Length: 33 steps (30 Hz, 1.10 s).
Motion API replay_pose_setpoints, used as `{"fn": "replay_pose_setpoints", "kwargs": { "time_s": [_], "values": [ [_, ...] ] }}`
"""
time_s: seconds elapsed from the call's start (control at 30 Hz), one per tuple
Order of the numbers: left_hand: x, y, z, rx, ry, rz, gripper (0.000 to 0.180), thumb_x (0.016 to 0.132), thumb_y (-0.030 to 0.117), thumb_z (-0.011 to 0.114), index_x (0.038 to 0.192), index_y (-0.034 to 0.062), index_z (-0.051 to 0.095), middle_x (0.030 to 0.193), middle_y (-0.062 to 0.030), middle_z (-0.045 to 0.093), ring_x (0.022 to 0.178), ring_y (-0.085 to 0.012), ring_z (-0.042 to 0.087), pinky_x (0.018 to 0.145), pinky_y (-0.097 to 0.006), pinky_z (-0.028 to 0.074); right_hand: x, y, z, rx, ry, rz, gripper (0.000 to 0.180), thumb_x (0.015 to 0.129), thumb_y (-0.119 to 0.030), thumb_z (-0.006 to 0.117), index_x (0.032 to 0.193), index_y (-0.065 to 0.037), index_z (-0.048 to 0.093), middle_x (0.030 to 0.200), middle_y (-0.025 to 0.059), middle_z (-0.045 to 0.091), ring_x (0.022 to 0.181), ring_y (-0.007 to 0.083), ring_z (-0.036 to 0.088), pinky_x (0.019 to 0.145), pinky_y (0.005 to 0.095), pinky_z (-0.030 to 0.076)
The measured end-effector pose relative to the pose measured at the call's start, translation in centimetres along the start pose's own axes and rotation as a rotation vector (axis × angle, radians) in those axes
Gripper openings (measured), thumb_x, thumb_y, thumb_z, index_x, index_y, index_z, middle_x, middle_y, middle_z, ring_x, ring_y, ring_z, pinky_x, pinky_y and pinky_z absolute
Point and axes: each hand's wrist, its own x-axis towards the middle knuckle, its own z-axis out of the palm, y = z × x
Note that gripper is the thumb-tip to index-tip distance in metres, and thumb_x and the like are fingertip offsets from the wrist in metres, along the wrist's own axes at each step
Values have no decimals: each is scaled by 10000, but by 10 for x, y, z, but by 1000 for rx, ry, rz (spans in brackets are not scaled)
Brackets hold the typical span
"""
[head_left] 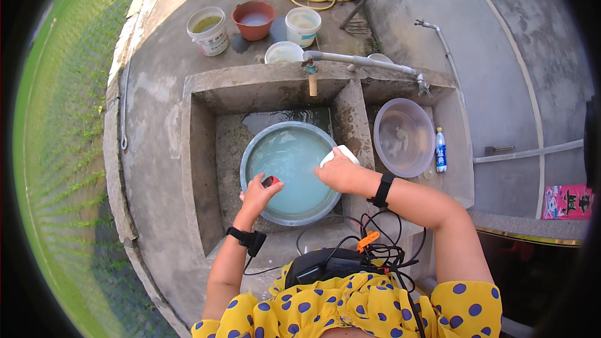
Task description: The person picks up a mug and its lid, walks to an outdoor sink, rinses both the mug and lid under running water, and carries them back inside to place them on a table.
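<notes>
Washing step appears to be in hand: we are holding both hands over a round metal basin (291, 172) of pale, cloudy blue-green water, which is sitting in the left well of a rough concrete sink (200, 144). Our left hand (256, 195) is curling its fingers around a small red-and-dark object (270, 181) at the water's near edge; what it is we cannot tell. Our right hand (337, 172) is gripping a smooth white block (340, 154), possibly soap, at the basin's right rim, just beyond the knuckles. We are judging the next move as calling for bringing the two hands together over the water, with a firm hold, since wet surfaces are likely slippery. Right of the right hand, a clear plastic bowl (404, 137) is resting in the second well, with a small blue-capped bottle (441, 150) just beside it. A grey pipe tap (363, 61) is running beyond both hands.
</notes>
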Motion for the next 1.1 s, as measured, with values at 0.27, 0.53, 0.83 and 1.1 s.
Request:
{"fn": "replay_pose_setpoints", "kwargs": {
  "time_s": [0.27, 0.53, 0.83, 1.1],
  "values": [
    [-1, -39, 7, -374, 16, -9, 907, 777, 551, 682, 1421, -12, 384, 1311, -190, 548, 1211, -265, 526, 1051, -437, 350, -22, -18, -13, -306, -171, -99, 518, 796, -81, 575, 1303, 15, 532, 805, 94, 692, 761, 248, 685, 993, 498, 313],
    [-6, -69, 4, -1221, 209, -4, 553, 902, 509, 578, 1243, 75, 532, 1089, -52, 597, 1011, -191, 580, 787, -302, 477, -37, 8, -9, -77, 23, 52, 516, 803, -69, 588, 1318, -84, 563, 861, 98, 706, 758, 241, 683, 944, 471, 324],
    [-5, -81, 6, -1190, 228, -139, 576, 849, 671, 515, 1220, 232, 541, 1086, 21, 614, 961, -159, 617, 805, -398, 248, -44, 36, -32, 704, 543, 317, 261, 944, -260, 551, 920, -12, 629, 809, 255, 636, 807, 455, 605, 700, 525, 471],
    [4, -91, 5, -1200, 281, -66, 575, 849, 647, 534, 1234, 220, 538, 1132, 26, 600, 957, -149, 616, 787, -351, 267, 3, 81, -99, 84, 505, 335, 283, 951, -262, 544, 850, 2, 529, 752, 214, 651, 744, 397, 653, 637, 500, 513]
  ]
}}
